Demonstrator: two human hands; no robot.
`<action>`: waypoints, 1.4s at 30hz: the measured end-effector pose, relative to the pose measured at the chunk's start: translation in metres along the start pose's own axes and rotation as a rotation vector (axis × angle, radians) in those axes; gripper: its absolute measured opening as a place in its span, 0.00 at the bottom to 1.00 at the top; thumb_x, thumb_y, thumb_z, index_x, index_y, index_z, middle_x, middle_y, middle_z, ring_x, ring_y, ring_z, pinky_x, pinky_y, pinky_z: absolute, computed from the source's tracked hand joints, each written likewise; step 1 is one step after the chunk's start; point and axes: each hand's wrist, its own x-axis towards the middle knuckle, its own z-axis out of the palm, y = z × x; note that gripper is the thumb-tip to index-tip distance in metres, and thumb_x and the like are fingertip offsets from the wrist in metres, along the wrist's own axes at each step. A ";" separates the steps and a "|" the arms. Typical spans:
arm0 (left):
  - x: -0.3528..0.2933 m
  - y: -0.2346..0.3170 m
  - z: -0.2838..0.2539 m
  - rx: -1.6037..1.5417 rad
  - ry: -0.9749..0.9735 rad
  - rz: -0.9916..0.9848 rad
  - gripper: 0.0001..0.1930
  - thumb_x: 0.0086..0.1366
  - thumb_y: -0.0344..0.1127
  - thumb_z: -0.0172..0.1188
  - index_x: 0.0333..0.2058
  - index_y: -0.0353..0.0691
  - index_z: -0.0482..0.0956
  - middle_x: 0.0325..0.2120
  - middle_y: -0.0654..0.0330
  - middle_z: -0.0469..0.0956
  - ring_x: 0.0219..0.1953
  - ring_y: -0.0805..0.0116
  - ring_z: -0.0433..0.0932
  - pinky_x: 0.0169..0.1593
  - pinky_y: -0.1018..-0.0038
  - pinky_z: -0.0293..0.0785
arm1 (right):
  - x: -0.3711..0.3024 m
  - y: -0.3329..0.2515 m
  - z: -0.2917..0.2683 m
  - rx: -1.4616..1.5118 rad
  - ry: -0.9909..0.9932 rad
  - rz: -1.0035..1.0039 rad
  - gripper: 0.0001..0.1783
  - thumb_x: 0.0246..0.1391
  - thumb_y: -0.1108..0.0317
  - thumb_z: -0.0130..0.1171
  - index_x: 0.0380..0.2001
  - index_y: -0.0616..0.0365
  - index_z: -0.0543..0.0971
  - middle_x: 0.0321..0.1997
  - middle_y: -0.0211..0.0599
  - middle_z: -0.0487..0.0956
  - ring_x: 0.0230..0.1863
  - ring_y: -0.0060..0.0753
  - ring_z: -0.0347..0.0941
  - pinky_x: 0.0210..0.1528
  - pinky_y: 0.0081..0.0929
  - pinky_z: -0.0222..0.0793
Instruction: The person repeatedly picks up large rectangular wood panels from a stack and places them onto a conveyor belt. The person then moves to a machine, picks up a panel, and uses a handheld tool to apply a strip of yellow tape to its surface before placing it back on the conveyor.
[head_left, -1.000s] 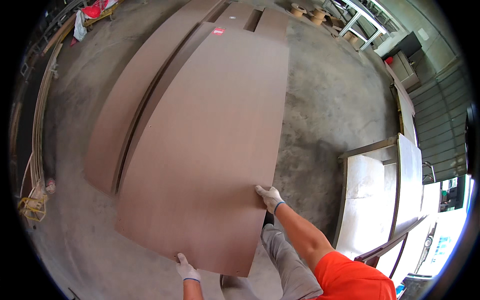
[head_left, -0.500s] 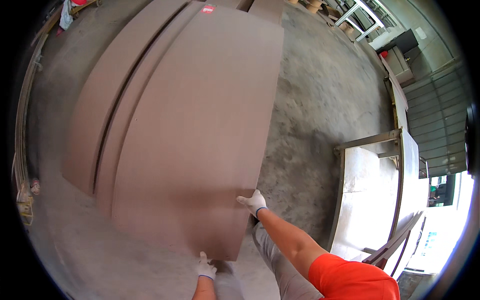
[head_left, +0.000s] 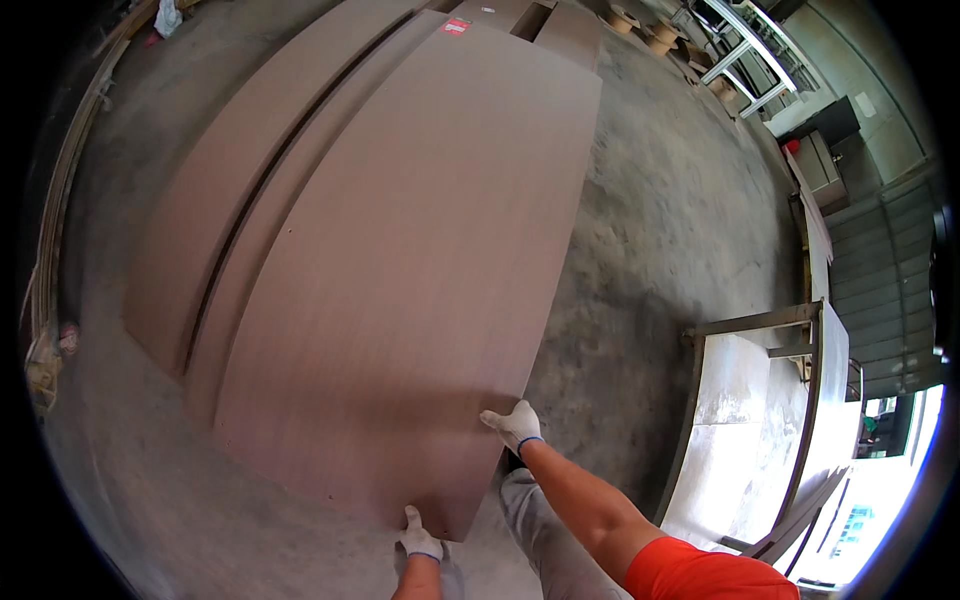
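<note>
A large flat brown panel (head_left: 400, 270) lies on top of other brown panels. My left hand (head_left: 422, 536), in a white glove, grips its near edge close to the near right corner, thumb on top and fingers hidden under the edge. My right hand (head_left: 515, 425), also gloved in white, is closed round the panel's right edge a little farther up, with its thumb on the surface. A small red label (head_left: 456, 27) sits near the panel's far end.
Another brown panel (head_left: 230, 180) lies left of a narrow dark gap. To the right stands a metal-framed table (head_left: 755, 321) with pale sheets. Spools (head_left: 622, 19) and a white metal frame (head_left: 740, 50) are at the far right. Long strips (head_left: 55, 200) run along the left side.
The whole view has shifted, so the panel's far end appears lower and farther right. Both hands keep hold of the panel, and the left thumb shows more plainly on its top.
</note>
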 end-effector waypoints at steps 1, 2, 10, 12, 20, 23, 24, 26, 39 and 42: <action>0.001 0.000 0.002 0.001 -0.002 -0.041 0.37 0.67 0.52 0.68 0.65 0.36 0.65 0.60 0.51 0.73 0.56 0.49 0.77 0.58 0.50 0.79 | 0.005 0.009 -0.003 0.037 -0.041 -0.015 0.42 0.45 0.53 0.79 0.51 0.77 0.74 0.51 0.56 0.82 0.51 0.47 0.81 0.53 0.36 0.77; 0.002 0.003 0.004 0.008 -0.010 -0.081 0.36 0.68 0.52 0.67 0.64 0.34 0.66 0.59 0.50 0.74 0.57 0.49 0.77 0.58 0.49 0.79 | 0.011 0.017 -0.010 0.080 -0.077 -0.030 0.42 0.45 0.53 0.79 0.52 0.77 0.74 0.51 0.57 0.82 0.52 0.48 0.81 0.54 0.36 0.76; -0.167 0.054 0.031 0.876 -0.334 -0.004 0.09 0.71 0.31 0.59 0.45 0.35 0.76 0.31 0.61 0.76 0.22 0.70 0.73 0.23 0.73 0.70 | -0.192 0.104 -0.099 -0.127 -0.092 -0.068 0.39 0.50 0.48 0.72 0.53 0.72 0.77 0.53 0.56 0.83 0.51 0.55 0.81 0.53 0.45 0.75; -0.194 0.073 0.032 0.963 -0.408 -0.094 0.08 0.69 0.30 0.60 0.45 0.36 0.76 0.30 0.62 0.75 0.23 0.71 0.74 0.24 0.74 0.70 | -0.265 0.097 -0.137 -0.198 -0.150 0.009 0.37 0.50 0.45 0.68 0.50 0.68 0.79 0.51 0.58 0.83 0.51 0.58 0.80 0.53 0.47 0.73; -0.200 0.247 0.010 1.867 -0.387 0.230 0.29 0.71 0.57 0.59 0.41 0.27 0.81 0.35 0.53 0.82 0.36 0.57 0.77 0.40 0.60 0.77 | -0.469 0.158 -0.194 0.375 0.295 -0.064 0.32 0.55 0.47 0.65 0.54 0.60 0.81 0.40 0.47 0.86 0.46 0.48 0.83 0.49 0.38 0.77; -0.220 0.259 0.039 1.912 -0.113 0.029 0.22 0.73 0.51 0.56 0.37 0.31 0.79 0.34 0.55 0.80 0.35 0.61 0.76 0.38 0.63 0.74 | -0.533 0.197 -0.225 0.645 0.606 0.077 0.24 0.58 0.50 0.64 0.51 0.55 0.84 0.42 0.43 0.86 0.46 0.44 0.83 0.51 0.36 0.77; -0.227 0.253 0.056 1.899 -0.155 0.033 0.21 0.73 0.49 0.56 0.36 0.33 0.78 0.33 0.56 0.79 0.33 0.63 0.75 0.36 0.64 0.72 | -0.549 0.213 -0.233 0.667 0.785 0.095 0.21 0.58 0.51 0.65 0.48 0.54 0.85 0.42 0.42 0.86 0.46 0.43 0.84 0.51 0.36 0.78; -0.240 0.219 0.104 1.854 -0.306 0.087 0.17 0.73 0.46 0.56 0.34 0.36 0.76 0.30 0.59 0.77 0.30 0.65 0.72 0.32 0.67 0.69 | -0.582 0.251 -0.260 0.747 1.101 0.144 0.17 0.58 0.54 0.66 0.43 0.54 0.86 0.42 0.41 0.86 0.45 0.40 0.84 0.50 0.34 0.78; -0.572 -0.292 0.392 1.614 -1.558 0.399 0.21 0.67 0.32 0.65 0.56 0.32 0.75 0.35 0.64 0.78 0.29 0.77 0.74 0.31 0.78 0.71 | -0.657 0.581 -0.380 0.655 1.640 1.157 0.46 0.53 0.43 0.70 0.66 0.65 0.72 0.74 0.57 0.64 0.77 0.56 0.55 0.76 0.42 0.55; -0.620 -0.400 0.384 1.718 -1.676 0.443 0.29 0.67 0.35 0.68 0.61 0.24 0.70 0.50 0.52 0.80 0.45 0.68 0.79 0.49 0.71 0.77 | -0.659 0.603 -0.394 0.622 1.501 1.237 0.45 0.51 0.42 0.71 0.63 0.64 0.74 0.73 0.57 0.65 0.74 0.55 0.60 0.74 0.46 0.59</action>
